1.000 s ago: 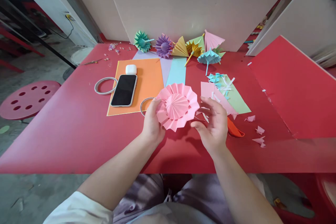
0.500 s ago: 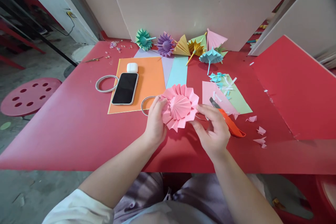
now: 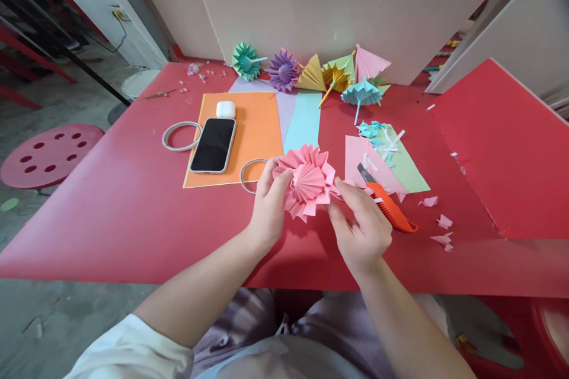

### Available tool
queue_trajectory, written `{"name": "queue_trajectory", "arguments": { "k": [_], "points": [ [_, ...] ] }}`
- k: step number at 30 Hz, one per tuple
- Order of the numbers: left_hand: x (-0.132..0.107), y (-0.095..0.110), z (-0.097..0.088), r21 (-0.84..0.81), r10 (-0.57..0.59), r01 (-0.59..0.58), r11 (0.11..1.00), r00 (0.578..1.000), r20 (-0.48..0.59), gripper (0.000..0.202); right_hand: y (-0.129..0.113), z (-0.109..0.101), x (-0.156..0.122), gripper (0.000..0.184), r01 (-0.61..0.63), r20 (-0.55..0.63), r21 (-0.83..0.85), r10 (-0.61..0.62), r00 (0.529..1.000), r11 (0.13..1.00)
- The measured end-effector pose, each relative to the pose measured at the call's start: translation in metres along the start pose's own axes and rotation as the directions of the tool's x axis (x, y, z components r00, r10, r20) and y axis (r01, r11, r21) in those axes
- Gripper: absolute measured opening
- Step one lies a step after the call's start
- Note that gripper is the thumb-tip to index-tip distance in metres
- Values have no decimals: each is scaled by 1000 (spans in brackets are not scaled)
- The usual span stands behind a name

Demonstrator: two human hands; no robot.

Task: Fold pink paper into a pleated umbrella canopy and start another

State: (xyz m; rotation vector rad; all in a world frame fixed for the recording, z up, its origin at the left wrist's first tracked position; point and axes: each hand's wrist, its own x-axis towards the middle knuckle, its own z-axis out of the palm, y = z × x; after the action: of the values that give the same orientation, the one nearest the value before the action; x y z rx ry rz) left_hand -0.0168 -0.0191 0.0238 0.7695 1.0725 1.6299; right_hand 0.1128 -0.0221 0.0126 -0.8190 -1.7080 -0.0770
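The pink pleated paper piece (image 3: 306,180) sits at the centre of the frame, held just above the red desk (image 3: 133,207) between both hands. It is a round double-layered fan of sharp folds, a smaller cone of pleats rising from a wider ruffled ring.

The left hand (image 3: 271,204) is curled round its left edge, thumb on the front folds and fingers behind. The right hand (image 3: 362,225) is closed in a pinch on the right edge, thumb and fingertips pressing the outer pleats together.

The piece looks very light and springy. Its creases give it some stiffness, but thin paper like this would likely crush or tear under a hard squeeze. The safest hold seems to be at the rim, along the fold lines, with light pressure from both sides.

Right of the right hand an orange utility knife (image 3: 393,213) lies on the desk, partly on a pink sheet (image 3: 355,157) next to a green sheet (image 3: 409,169) strewn with paper scraps (image 3: 377,133). Left of centre, a phone (image 3: 213,145) and a white earbud case (image 3: 225,109) rest on an orange sheet (image 3: 260,124), with a tape ring (image 3: 180,135) beside it. Finished paper umbrellas (image 3: 311,74) line the top of the desk.
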Motion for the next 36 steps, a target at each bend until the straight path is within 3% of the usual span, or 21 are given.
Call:
{"name": "queue_trajectory", "arguments": {
  "k": [5, 10, 17, 20, 27, 32, 36],
  "points": [
    [-2, -1, -2, -65, -57, 61, 996, 997, 48, 7, -2, 1, 1, 49, 12, 3, 64, -12, 1000, 998],
    [-3, 2, -2, -65, -123, 127, 990, 991, 54, 3, 1, 0, -2, 45, -75, 28, 133, 72, 997, 988],
    [0, 3, -2, -112, -226, 231, 966, 972, 55, 7, 4, -4, -2, 38, -137, -49, 81, 141, 989, 987],
    [0, 3, -3, -116, -237, 244, 963, 969, 67, 6, 4, -5, -2, 37, -126, -24, 103, 129, 991, 987],
    [-1, 3, -4, -70, -184, 187, 980, 982, 48, 5, 6, -6, 0, 41, -76, 5, 148, 76, 997, 986],
    [-2, 0, -6, -82, -183, 185, 979, 982, 38, 5, 8, -8, 0, 33, -133, -17, 115, 135, 991, 984],
    [-3, 4, -5, 16, -11, 9, 1000, 997, 81, 37, 10, -10, 1, 25, -211, -53, 80, 215, 975, 974]
  ]
}}
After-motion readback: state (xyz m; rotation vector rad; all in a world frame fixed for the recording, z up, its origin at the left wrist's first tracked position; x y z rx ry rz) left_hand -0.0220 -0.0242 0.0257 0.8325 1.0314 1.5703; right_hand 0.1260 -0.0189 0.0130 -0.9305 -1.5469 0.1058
